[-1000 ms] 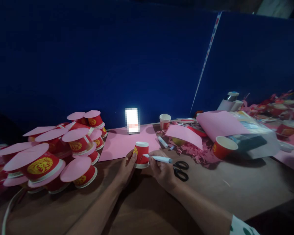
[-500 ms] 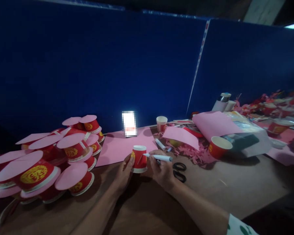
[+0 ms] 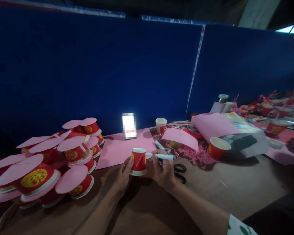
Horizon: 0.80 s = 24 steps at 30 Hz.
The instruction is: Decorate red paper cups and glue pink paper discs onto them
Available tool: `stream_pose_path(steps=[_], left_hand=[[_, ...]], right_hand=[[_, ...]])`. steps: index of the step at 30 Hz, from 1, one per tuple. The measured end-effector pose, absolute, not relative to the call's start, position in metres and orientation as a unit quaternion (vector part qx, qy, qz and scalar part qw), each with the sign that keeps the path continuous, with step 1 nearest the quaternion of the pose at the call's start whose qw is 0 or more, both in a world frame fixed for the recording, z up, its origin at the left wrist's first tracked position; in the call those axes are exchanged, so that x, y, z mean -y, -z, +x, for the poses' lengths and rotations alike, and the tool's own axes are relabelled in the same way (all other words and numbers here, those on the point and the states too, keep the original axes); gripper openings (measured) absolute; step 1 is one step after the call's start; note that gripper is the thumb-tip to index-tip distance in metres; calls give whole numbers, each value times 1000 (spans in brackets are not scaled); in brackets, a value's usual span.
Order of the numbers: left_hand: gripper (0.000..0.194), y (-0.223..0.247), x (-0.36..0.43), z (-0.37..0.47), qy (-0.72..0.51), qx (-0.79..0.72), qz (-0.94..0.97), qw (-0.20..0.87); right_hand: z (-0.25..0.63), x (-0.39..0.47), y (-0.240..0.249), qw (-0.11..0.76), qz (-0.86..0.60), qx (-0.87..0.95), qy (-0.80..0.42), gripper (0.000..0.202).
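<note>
My left hand (image 3: 124, 172) grips the red cup (image 3: 138, 163) round its left side, thumb against the wall; the cup is nearly upright, narrow white end up. To the right of the cup, my right hand (image 3: 163, 169) is closed on a pale marker (image 3: 165, 157) in a writing grip. The cup lies to the left of that hand: the marker's long axis runs crosswise, almost level, its tip toward the cup's upper right side. Whether the tip touches, I can't tell. My left hand is nearer, being on the cup; my right stands off by the marker's front part. A slanting pale line (image 3: 139, 161) shows on the cup's wall.

Right of the cup, past my hand, are black scissor handles (image 3: 180, 168). Left of it are cups with pink discs (image 3: 36, 176). Behind it lies a pink sheet (image 3: 112, 147), and farther back rises a blue partition (image 3: 93, 65).
</note>
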<state>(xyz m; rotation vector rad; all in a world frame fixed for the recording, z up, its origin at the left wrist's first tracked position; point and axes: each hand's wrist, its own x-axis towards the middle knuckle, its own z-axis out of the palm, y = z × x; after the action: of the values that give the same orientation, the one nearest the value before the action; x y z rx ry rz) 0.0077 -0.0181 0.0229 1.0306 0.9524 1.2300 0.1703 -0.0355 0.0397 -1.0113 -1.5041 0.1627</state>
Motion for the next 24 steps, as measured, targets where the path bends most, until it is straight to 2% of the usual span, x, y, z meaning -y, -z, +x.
stream_pose_path(steps=[8,24], left_hand=[[51,-36,21,11,-534,-415,444,588],[49,-30,19,9,-518,-413,469,584]], right_hand=[[168,37,-36,610,-438,653,-98,12],[169,37,-35,607,-445,653,-81,15]])
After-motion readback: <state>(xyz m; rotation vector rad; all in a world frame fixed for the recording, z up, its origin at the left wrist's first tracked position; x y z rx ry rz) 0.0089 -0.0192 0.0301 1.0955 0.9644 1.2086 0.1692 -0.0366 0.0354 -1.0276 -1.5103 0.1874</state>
